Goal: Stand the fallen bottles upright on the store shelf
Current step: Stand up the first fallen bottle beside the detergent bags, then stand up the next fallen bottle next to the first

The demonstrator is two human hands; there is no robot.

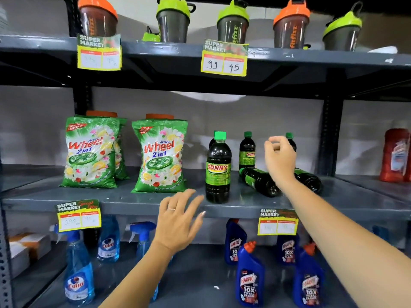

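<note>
grey metal shelf [124,197] in a shop aisle. nearest, left hand [178,221] spread, empty, by its front edge. right hand [280,158], fingers loosely curled on nothing, hangs right over two fallen bottles [260,181] lying long-axis front to back, caps rearward, so it is nearer. three bottles [218,167] stand.

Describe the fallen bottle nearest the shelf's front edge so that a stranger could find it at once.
Find the middle shelf, right of the Wheel detergent bags. Past the upright Sunny bottle lies a dark bottle on its side, unlike its standing neighbours.
</note>
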